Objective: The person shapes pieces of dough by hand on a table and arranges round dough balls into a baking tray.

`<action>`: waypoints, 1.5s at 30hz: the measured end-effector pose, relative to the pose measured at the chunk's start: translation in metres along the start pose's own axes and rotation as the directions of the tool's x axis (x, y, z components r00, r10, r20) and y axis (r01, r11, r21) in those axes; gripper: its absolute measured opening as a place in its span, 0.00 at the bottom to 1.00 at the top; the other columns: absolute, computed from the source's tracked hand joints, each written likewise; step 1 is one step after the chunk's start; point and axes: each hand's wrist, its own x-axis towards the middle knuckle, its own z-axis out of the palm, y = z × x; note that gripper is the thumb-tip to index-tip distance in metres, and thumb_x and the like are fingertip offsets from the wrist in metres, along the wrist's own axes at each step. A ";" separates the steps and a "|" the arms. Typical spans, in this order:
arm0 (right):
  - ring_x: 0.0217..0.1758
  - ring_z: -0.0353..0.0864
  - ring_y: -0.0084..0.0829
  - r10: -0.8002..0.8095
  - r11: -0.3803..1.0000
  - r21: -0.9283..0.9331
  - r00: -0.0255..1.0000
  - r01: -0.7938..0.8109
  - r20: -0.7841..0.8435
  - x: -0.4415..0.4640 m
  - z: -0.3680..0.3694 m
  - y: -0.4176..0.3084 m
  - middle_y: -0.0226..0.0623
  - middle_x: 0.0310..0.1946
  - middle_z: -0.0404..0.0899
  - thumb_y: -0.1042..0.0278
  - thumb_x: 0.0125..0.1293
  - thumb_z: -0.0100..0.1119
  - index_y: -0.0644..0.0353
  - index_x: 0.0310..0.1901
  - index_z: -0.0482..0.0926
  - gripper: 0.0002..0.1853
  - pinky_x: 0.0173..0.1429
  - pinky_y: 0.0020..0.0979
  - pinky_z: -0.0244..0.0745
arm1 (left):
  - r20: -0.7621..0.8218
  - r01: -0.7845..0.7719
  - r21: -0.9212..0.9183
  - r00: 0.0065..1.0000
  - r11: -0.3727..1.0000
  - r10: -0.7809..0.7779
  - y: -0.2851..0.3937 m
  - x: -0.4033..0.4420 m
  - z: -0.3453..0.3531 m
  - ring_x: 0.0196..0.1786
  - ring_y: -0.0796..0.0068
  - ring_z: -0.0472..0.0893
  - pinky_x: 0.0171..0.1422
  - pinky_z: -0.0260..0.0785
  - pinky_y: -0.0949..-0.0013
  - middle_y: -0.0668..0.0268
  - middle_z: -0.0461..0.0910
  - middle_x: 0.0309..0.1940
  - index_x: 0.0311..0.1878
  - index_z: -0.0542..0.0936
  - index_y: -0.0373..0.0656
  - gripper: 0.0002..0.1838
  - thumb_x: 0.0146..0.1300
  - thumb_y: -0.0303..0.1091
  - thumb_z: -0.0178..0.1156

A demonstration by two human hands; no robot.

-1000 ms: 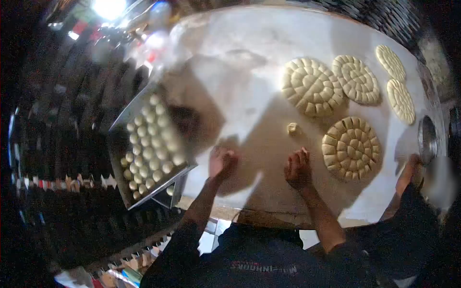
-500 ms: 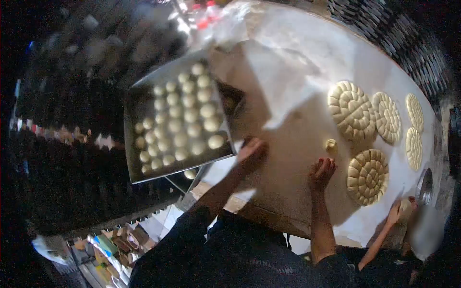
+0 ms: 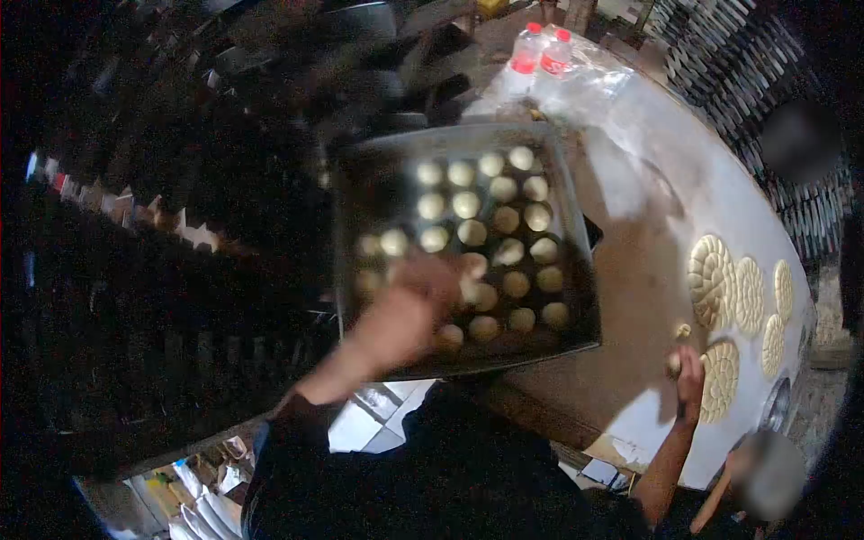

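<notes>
A dark metal tray (image 3: pixel 574 270) with rows of pale round dough balls (image 3: pixel 465 205) stands before me. My left hand (image 3: pixel 418 297) reaches over its lower left part, smeared by motion; its fingertips are close to a dough ball, and I cannot make out whether they grip it. On the table to the right, my right hand (image 3: pixel 691 382) has its fingers curled on a small piece of dough (image 3: pixel 673 364). Just beyond it lies another small dough lump (image 3: pixel 684 331). Beside that hand is a round, patterned dough piece (image 3: pixel 721 382).
More round patterned dough pieces (image 3: pixel 711 274) lie along the right of the floury table (image 3: pixel 630 297). Two red-capped bottles (image 3: pixel 556 54) stand at the far end. A metal bowl (image 3: pixel 776 405) and a co-worker's hand (image 3: pixel 740 463) are at lower right.
My view has swung left, so the tray sits nearer the middle. My left hand has moved from the table's edge to over the tray. A dough piece now shows at my right fingers.
</notes>
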 end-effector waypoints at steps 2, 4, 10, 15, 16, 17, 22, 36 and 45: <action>0.42 0.78 0.29 -0.397 0.914 0.134 0.912 0.382 0.105 -0.009 0.074 -0.096 0.40 0.41 0.77 0.70 0.65 0.45 0.66 0.48 0.76 0.14 0.49 0.29 0.78 | -0.058 0.027 0.340 0.998 0.940 -0.008 -0.081 0.018 -0.012 0.55 0.56 0.74 0.69 0.56 0.50 0.55 0.75 0.53 0.52 0.75 0.39 0.22 0.51 0.30 0.58; 0.46 0.78 0.30 -0.712 0.702 0.207 0.675 0.682 0.192 -0.021 0.161 -0.167 0.40 0.44 0.77 0.73 0.63 0.51 0.64 0.50 0.75 0.14 0.50 0.30 0.76 | -0.092 0.044 0.353 0.996 0.934 -0.012 -0.166 0.020 0.034 0.53 0.54 0.75 0.66 0.61 0.51 0.54 0.76 0.51 0.50 0.77 0.40 0.21 0.51 0.31 0.59; 0.42 0.79 0.40 -0.919 0.251 0.364 0.104 0.897 0.380 0.002 0.411 -0.263 0.43 0.39 0.77 0.68 0.61 0.61 0.60 0.42 0.76 0.10 0.46 0.37 0.76 | 0.062 0.167 0.244 0.980 0.955 -0.187 -0.203 0.010 0.065 0.45 0.53 0.78 0.49 0.72 0.54 0.52 0.78 0.44 0.47 0.77 0.40 0.18 0.51 0.35 0.60; 0.51 0.71 0.41 -0.948 -0.005 0.056 -0.023 0.998 0.317 -0.005 0.333 -0.227 0.41 0.43 0.74 0.66 0.55 0.60 0.57 0.43 0.76 0.14 0.58 0.41 0.70 | 0.435 0.160 0.321 0.851 0.933 -0.295 -0.161 0.060 0.017 0.61 0.48 0.69 0.66 0.62 0.53 0.49 0.68 0.61 0.61 0.70 0.40 0.27 0.59 0.38 0.59; 0.51 0.73 0.42 -0.987 0.014 0.000 0.014 1.000 0.163 -0.006 0.286 -0.217 0.41 0.45 0.72 0.63 0.53 0.62 0.56 0.44 0.76 0.16 0.56 0.43 0.72 | -0.017 0.194 0.180 0.981 0.964 -0.194 -0.162 0.040 0.025 0.65 0.48 0.65 0.68 0.59 0.52 0.50 0.63 0.65 0.65 0.65 0.41 0.31 0.59 0.39 0.60; 0.49 0.74 0.41 -0.976 0.165 -0.034 0.168 0.986 0.141 0.009 0.245 -0.190 0.39 0.43 0.72 0.64 0.51 0.63 0.56 0.45 0.76 0.18 0.53 0.41 0.73 | 0.006 0.109 0.179 0.994 0.978 -0.111 -0.141 0.052 0.018 0.65 0.48 0.65 0.68 0.59 0.52 0.50 0.63 0.65 0.65 0.65 0.41 0.31 0.59 0.39 0.60; 0.58 0.70 0.49 -0.693 0.573 -0.794 0.637 0.202 -0.338 0.146 0.071 0.056 0.48 0.51 0.76 0.52 0.51 0.64 0.65 0.50 0.76 0.28 0.68 0.50 0.53 | -0.106 -0.160 0.103 0.980 0.982 0.171 0.009 0.104 -0.036 0.65 0.45 0.65 0.67 0.60 0.51 0.49 0.64 0.63 0.63 0.68 0.46 0.31 0.54 0.33 0.64; 0.46 0.75 0.53 -0.381 0.890 0.111 0.853 0.443 -0.357 -0.036 -0.036 0.257 0.51 0.42 0.74 0.54 0.66 0.50 0.65 0.47 0.71 0.20 0.55 0.47 0.69 | 0.497 -0.027 -0.666 0.729 0.746 0.471 0.414 0.315 0.366 0.46 0.61 0.80 0.50 0.73 0.59 0.54 0.82 0.40 0.41 0.82 0.38 0.19 0.59 0.46 0.64; 0.47 0.72 0.54 -0.304 0.946 -0.084 0.766 0.313 -0.566 -0.057 -0.032 0.294 0.50 0.42 0.72 0.54 0.61 0.52 0.64 0.44 0.73 0.20 0.54 0.48 0.68 | 0.383 0.091 -0.683 0.890 0.725 0.249 0.502 0.332 0.409 0.48 0.63 0.79 0.52 0.71 0.59 0.57 0.80 0.45 0.50 0.78 0.39 0.30 0.49 0.50 0.70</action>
